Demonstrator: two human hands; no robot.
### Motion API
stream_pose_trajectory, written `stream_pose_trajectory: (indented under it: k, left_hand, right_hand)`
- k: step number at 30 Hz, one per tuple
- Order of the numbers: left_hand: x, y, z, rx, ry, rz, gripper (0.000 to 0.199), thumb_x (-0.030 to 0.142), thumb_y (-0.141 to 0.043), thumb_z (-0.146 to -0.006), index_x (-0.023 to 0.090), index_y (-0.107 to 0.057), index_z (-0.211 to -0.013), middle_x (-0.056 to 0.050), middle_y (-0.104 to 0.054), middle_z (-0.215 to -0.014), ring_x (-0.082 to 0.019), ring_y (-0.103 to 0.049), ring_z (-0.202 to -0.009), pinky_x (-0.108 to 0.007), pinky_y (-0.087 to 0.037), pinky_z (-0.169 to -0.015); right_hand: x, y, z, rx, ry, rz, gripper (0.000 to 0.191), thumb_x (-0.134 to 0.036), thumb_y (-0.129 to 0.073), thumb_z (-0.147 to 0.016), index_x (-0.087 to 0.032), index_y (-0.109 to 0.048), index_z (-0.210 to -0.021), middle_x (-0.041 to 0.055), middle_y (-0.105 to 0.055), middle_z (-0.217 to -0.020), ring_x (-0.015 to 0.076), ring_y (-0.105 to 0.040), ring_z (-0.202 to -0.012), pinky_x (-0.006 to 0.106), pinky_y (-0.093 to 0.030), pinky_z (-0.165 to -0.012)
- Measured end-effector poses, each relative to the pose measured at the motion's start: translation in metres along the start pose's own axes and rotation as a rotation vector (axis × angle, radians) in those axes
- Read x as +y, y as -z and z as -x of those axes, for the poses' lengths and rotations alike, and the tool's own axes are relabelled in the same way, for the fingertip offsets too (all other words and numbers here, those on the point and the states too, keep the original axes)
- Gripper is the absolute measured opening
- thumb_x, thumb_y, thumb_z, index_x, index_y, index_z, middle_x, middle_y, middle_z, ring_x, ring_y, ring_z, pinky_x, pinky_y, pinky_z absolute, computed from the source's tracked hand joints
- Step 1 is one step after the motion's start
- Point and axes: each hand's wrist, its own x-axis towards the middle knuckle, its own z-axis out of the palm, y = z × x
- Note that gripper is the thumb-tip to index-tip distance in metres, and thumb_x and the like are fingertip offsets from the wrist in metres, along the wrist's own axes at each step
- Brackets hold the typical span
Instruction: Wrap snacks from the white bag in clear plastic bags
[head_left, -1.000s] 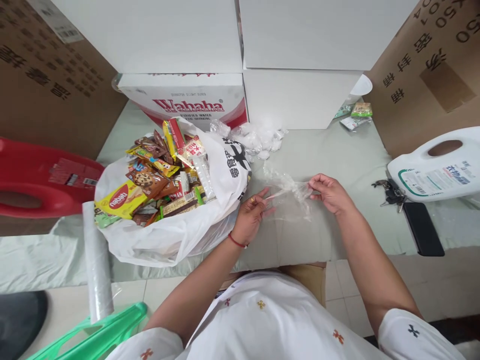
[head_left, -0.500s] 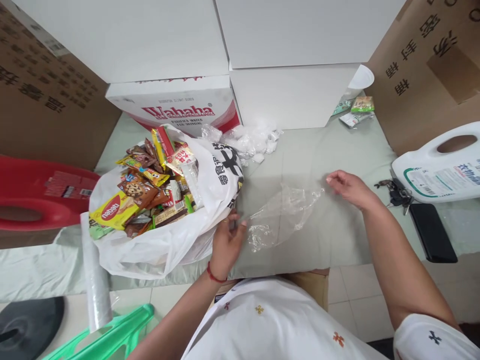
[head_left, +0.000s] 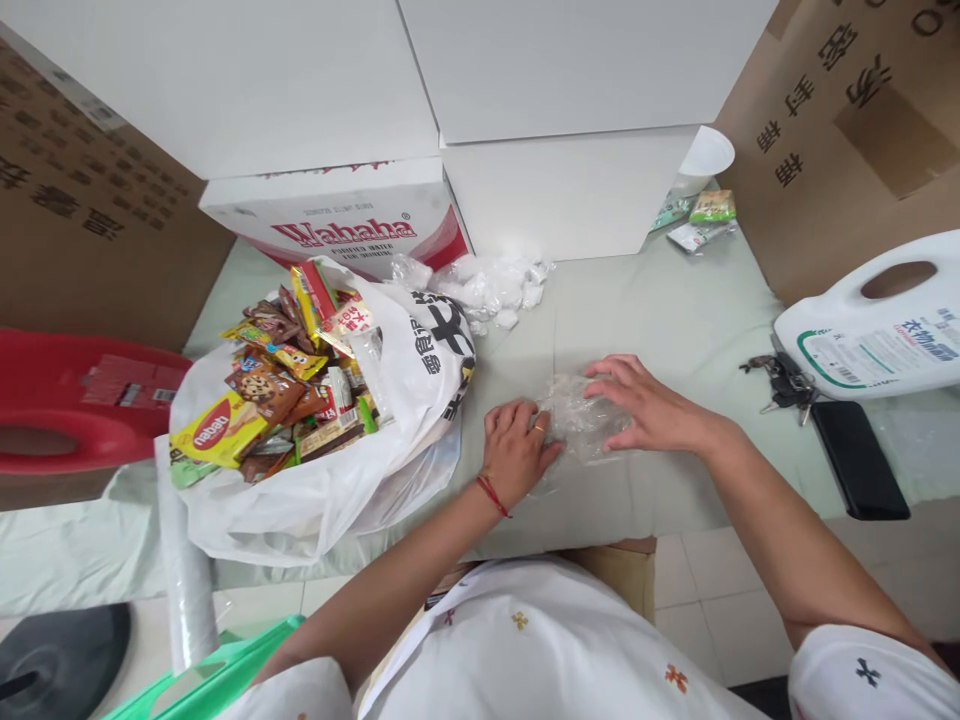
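A thin, crumpled clear plastic bag (head_left: pixel 574 405) lies on the cloth-covered table between my two hands. My left hand (head_left: pixel 516 455), with a red cord at the wrist and a ring, presses on the bag's left side with its fingers curled over it. From the right, my right hand (head_left: pixel 649 408) reaches to the bag's other edge, thumb and fingers spread apart in a curve. Left of them stands a large white carrier bag (head_left: pixel 300 520) full of wrapped snacks, among them a yellow nabati packet (head_left: pixel 221 430).
Behind are a Wahaha water carton (head_left: pixel 345 220) and crumpled clear-and-white packets (head_left: pixel 495 285). On the right lie a white detergent jug (head_left: pixel 877 325), keys (head_left: pixel 784 385) and a black phone (head_left: pixel 859 460). A red jug (head_left: pixel 97 400) and a plastic film roll (head_left: pixel 186 590) are at left.
Both hands have come together over the clear plastic bag. My left hand moved right, away from the carrier bag, my right hand moved left, and the spread-out plastic is now bunched up.
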Motion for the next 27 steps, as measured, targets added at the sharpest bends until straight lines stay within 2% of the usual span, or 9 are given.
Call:
stream_pose_trajectory:
  k: [5,9,11,14,18,21,23,25,27]
  left_hand:
    - [-0.013,-0.013,0.000,0.011,0.028,0.102,0.020,0.038,-0.064,-0.093,0.022,-0.071,-0.103,-0.010,-0.065,-0.109,-0.028,-0.053,-0.105,-0.044,-0.040,-0.090]
    - [-0.017,-0.016,-0.002,0.067,0.048,0.228,0.034,0.047,-0.067,-0.090,0.019,-0.070,-0.108,-0.011,-0.065,-0.111,-0.027,-0.054,-0.106,-0.042,-0.042,-0.091]
    - [-0.017,-0.017,-0.003,0.055,0.050,0.239,0.047,0.057,-0.070,-0.085,0.018,-0.068,-0.112,-0.012,-0.064,-0.114,-0.029,-0.054,-0.109,-0.044,-0.041,-0.094]
    - [-0.017,-0.020,-0.003,0.021,0.068,0.217,0.053,0.060,-0.071,-0.083,0.019,-0.065,-0.115,-0.012,-0.064,-0.115,-0.030,-0.055,-0.113,-0.045,-0.040,-0.098]
    - [-0.019,-0.021,-0.002,0.080,0.072,0.260,0.051,0.056,-0.069,-0.086,0.018,-0.061,-0.119,-0.012,-0.063,-0.118,-0.029,-0.055,-0.114,-0.044,-0.041,-0.097]
    - [-0.017,-0.008,-0.001,0.258,0.095,0.340,0.040,0.051,-0.061,-0.092,0.017,-0.061,-0.114,-0.012,-0.062,-0.113,-0.026,-0.055,-0.108,-0.041,-0.043,-0.094]
    - [-0.008,0.006,0.000,0.346,0.145,0.338,0.030,0.047,-0.053,-0.097,0.018,-0.062,-0.098,-0.009,-0.062,-0.097,-0.024,-0.055,-0.095,-0.039,-0.043,-0.086]
    - [0.008,0.020,0.000,0.328,0.184,0.299,0.035,0.047,-0.049,-0.099,0.021,-0.058,-0.078,-0.005,-0.058,-0.077,-0.022,-0.053,-0.081,-0.037,-0.040,-0.077]
    - [0.025,0.026,-0.003,0.251,0.192,0.221,0.043,0.055,-0.053,-0.096,0.021,-0.053,-0.068,-0.003,-0.054,-0.069,-0.022,-0.051,-0.075,-0.036,-0.036,-0.072]
  right_hand:
    - [0.003,-0.016,0.003,0.149,-0.052,0.056,0.010,-0.025,-0.063,-0.092,-0.025,-0.072,-0.096,0.0104,-0.061,-0.126,0.0328,-0.043,-0.127,0.052,-0.044,-0.101]
    - [0.006,-0.012,-0.002,0.274,-0.169,-0.262,0.020,-0.040,-0.058,-0.096,-0.024,-0.068,-0.089,0.0073,-0.068,-0.103,0.0246,-0.056,-0.104,0.043,-0.049,-0.092]
    - [0.005,-0.009,-0.004,0.328,-0.317,-0.483,0.027,-0.047,-0.057,-0.095,-0.023,-0.064,-0.088,0.0044,-0.067,-0.091,0.0202,-0.060,-0.088,0.037,-0.053,-0.082]
    - [0.009,-0.009,-0.007,0.458,-0.537,-0.730,0.031,-0.052,-0.058,-0.091,-0.022,-0.059,-0.085,0.0015,-0.064,-0.079,0.0166,-0.060,-0.072,0.030,-0.053,-0.064]
    - [0.022,-0.012,-0.013,0.639,-0.702,-0.659,0.024,-0.046,-0.057,-0.090,-0.023,-0.056,-0.081,-0.0019,-0.061,-0.066,0.0137,-0.053,-0.057,0.026,-0.048,-0.054]
    - [0.029,-0.011,-0.019,0.687,-0.750,-0.521,0.022,-0.042,-0.055,-0.090,-0.023,-0.056,-0.078,-0.0026,-0.060,-0.061,0.0136,-0.053,-0.054,0.026,-0.046,-0.054]
    - [0.028,-0.011,-0.024,0.687,-0.765,-0.507,0.022,-0.042,-0.055,-0.089,-0.023,-0.056,-0.078,-0.0027,-0.060,-0.059,0.0139,-0.052,-0.052,0.027,-0.045,-0.053]
    - [0.026,-0.011,-0.029,0.694,-0.775,-0.527,0.022,-0.043,-0.055,-0.088,-0.023,-0.056,-0.079,-0.0025,-0.060,-0.059,0.0143,-0.052,-0.050,0.028,-0.044,-0.053]
    - [0.023,-0.012,-0.032,0.716,-0.786,-0.530,0.022,-0.044,-0.054,-0.088,-0.023,-0.056,-0.079,-0.0024,-0.061,-0.059,0.0145,-0.052,-0.049,0.028,-0.044,-0.053]
